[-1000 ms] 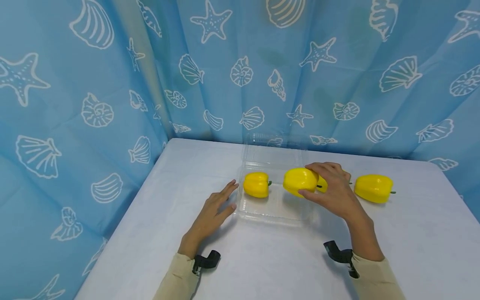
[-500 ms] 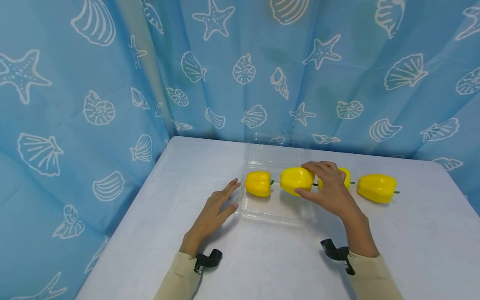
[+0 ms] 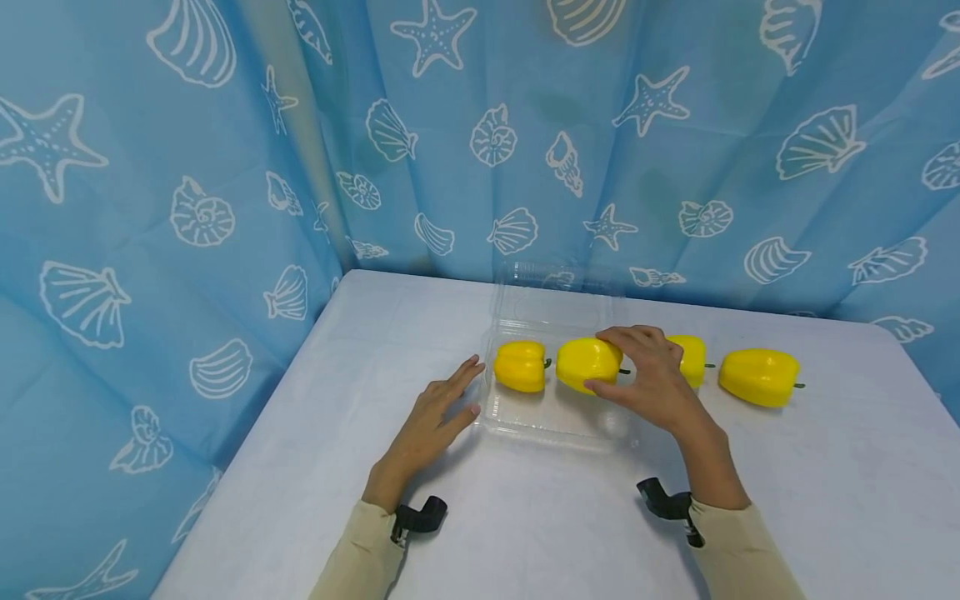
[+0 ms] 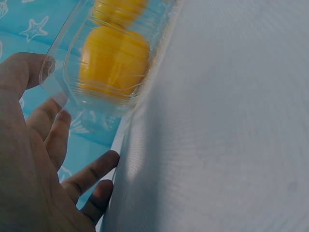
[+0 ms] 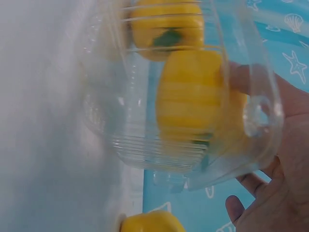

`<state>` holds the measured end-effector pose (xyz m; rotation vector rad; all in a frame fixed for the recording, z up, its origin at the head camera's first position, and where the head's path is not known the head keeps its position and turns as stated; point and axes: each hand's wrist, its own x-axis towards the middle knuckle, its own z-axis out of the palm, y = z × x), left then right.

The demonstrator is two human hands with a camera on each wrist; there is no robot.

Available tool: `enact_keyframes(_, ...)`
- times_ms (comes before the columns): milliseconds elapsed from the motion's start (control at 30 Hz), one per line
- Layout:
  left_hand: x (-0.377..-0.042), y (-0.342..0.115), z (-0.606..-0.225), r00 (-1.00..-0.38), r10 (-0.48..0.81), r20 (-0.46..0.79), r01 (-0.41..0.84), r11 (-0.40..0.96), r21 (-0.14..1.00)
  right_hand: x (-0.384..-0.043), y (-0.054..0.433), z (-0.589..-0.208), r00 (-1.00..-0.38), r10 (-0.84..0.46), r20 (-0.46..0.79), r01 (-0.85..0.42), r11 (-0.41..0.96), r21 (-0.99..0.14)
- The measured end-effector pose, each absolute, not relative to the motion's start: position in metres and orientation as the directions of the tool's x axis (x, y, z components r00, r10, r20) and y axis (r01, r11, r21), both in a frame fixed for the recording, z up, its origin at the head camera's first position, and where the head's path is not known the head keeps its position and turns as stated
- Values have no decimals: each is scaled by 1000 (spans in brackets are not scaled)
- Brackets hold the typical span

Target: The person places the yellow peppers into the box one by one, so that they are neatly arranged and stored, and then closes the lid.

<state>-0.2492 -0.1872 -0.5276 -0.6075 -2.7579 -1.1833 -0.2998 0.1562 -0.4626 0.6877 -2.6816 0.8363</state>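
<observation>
A clear plastic clamshell container (image 3: pixel 551 427) lies with its lid tipped back. In its left half sits a yellow bell pepper (image 3: pixel 520 367), stem pointing right. My right hand (image 3: pixel 654 375) grips a second yellow bell pepper (image 3: pixel 587 365) between thumb and fingers over the container's right half. The right wrist view shows this held pepper (image 5: pixel 190 92) through the plastic wall; whether it touches the bottom I cannot tell. At the container's left side, my left hand (image 3: pixel 427 421) has its fingers spread, with thumb and fingertips at the rim (image 4: pixel 57 72).
Two more yellow bell peppers lie right of the container on the white-covered table (image 3: pixel 300 483): one partly behind my right hand (image 3: pixel 690 358), another farther right (image 3: pixel 760 377). A blue shell-patterned curtain (image 3: pixel 450 125) hangs along the back and left.
My right hand has moved left and slightly down with its bell pepper, nearer the pepper in the container. The left hand stays at the rim. The view has shifted slightly.
</observation>
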Motion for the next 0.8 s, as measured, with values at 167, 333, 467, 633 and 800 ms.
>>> enact_keyframes(167, -249, -188, -526, -916, 332, 225, 391, 620, 680, -301, 155, -466, -868, -366, 335, -490, 740, -461)
enact_keyframes(333, -249, -188, -527, -915, 332, 230, 395, 619, 679, -302, 153, -468, -877, -370, 306, -477, 749, -460)
enact_keyframes(467, -250, -188, -529, -913, 330, 238, 400, 621, 674, -302, 151, -468, -886, -370, 279, -461, 762, -454)
enact_keyframes(633, -250, -188, -530, -914, 328, 238, 399, 623, 673, -302, 150, -468, -891, -373, 259, -453, 774, -443)
enact_keyframes(800, -250, -188, -529, -916, 332, 227, 394, 627, 672, -303, 148, -469, -895, -374, 244, -446, 785, -430)
